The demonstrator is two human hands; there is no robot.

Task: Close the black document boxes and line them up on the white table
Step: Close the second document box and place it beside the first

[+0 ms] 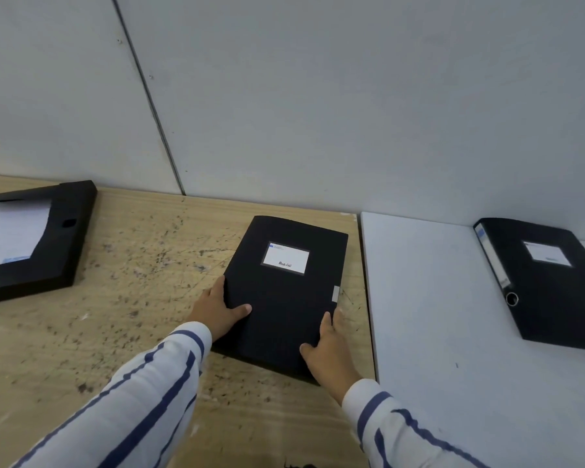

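Two hands clasp the closed black rectangular document box [284, 292] on the scuffed wooden table [122, 298], with the white table [436, 315] just to its right.

I see my left hand [218, 310] gripping its left edge and my right hand [328, 349] its near right corner; its long axis tilts away rightward. Matte, ribbed, white-labelled. A second closed box [551, 292] already lies there; a third open box [34, 238] waits far left.

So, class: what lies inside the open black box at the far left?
The open box holds white paper, with a little blue print at its lower edge. Anything beneath that top sheet is covered.
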